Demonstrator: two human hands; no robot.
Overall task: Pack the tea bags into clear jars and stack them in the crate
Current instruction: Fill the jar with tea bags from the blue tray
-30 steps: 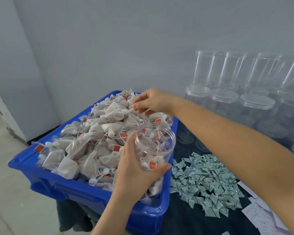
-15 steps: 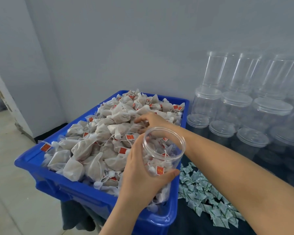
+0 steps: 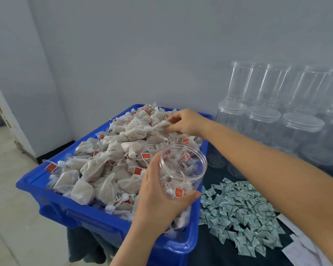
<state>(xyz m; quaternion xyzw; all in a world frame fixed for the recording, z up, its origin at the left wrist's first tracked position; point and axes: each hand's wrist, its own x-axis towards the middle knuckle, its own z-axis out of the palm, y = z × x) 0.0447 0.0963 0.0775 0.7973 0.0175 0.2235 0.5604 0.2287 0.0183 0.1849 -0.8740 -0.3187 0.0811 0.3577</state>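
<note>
While left hand [image 3: 158, 196] wraps open jar [image 3: 183, 170] over blue crate [image 3: 81, 210], thumb curled under, jar tilted, few tea bags inside. Green sachets [image 3: 238, 212] at 3 o'clock of jar. Right hand [image 3: 185, 121] at 12 o'clock, fingertips pinching tea bag [image 3: 158, 129] atop heap. Lidded empty jars [image 3: 277, 116] at 2 o'clock by wall.

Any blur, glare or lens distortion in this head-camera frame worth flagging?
Head view: soft, even light, no harsh glare; the stacked empty jars at right look hazy and smeared; wide-angle stretch enlarges the right forearm at the frame edge; the held jar and tea bags read fairly sharp.
</note>
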